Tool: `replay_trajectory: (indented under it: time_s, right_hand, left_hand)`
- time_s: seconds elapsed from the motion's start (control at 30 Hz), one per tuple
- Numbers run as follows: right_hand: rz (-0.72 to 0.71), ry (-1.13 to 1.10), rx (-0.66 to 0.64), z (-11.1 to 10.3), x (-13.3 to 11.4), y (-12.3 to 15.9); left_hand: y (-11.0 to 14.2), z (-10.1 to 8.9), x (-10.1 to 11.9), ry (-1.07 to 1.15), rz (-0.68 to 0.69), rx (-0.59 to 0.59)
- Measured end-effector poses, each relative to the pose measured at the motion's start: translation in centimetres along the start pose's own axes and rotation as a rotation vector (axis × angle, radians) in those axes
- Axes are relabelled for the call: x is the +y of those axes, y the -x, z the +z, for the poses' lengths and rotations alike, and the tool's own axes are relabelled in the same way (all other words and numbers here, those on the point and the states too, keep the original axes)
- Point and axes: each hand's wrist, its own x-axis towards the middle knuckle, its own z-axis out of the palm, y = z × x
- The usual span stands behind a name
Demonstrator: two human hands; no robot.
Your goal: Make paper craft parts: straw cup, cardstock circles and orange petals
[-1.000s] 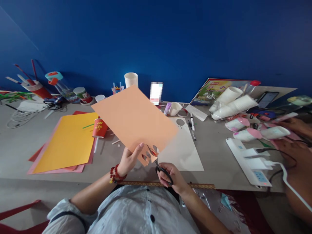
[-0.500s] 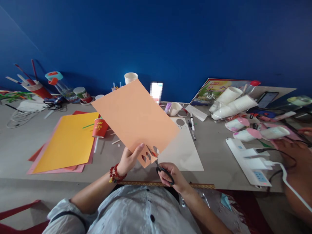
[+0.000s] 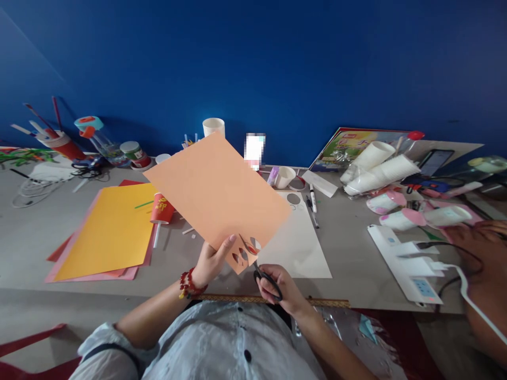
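My left hand (image 3: 212,262) grips an orange sheet of paper (image 3: 217,190) by its lower edge, thumb on top, holding it tilted above the table. Several small leaf-shaped holes show in the sheet's near corner. In my right hand (image 3: 279,285) is a pair of scissors (image 3: 263,274) with black handles, fingers wrapped through the loops. The blades lie at the holed corner of the orange sheet. Partly under that sheet, a white sheet (image 3: 303,248) with a round hole and drawn circles rests on the table.
Yellow paper (image 3: 106,232) tops a stack at left, beside a red paper cup (image 3: 161,208). A white power strip (image 3: 404,264) lies at right, near another person's arm (image 3: 481,279). White paper cups (image 3: 380,174) in plastic and markers (image 3: 312,198) sit further back.
The orange sheet has shifted slightly, its left corner moving a little left and down. The scissors and both hands stay almost in place.
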Motion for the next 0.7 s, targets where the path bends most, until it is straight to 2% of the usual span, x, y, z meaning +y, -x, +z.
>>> replay_trajectory:
  time_s: [0.27,0.57,0.7]
  right_hand:
    - [-0.023,-0.012,0.005,0.9,-1.0,0.0]
    - [-0.03,0.031,0.051,0.9,-1.1,0.1]
    - [-0.055,0.019,0.056,1.1,-0.6,0.0]
  left_hand:
    - [0.3,0.1,-0.2,-0.045,0.05,0.038]
    - [0.3,0.3,0.5,0.041,-0.075,-0.049]
    - [0.4,0.6,0.8,0.089,-0.073,-0.093]
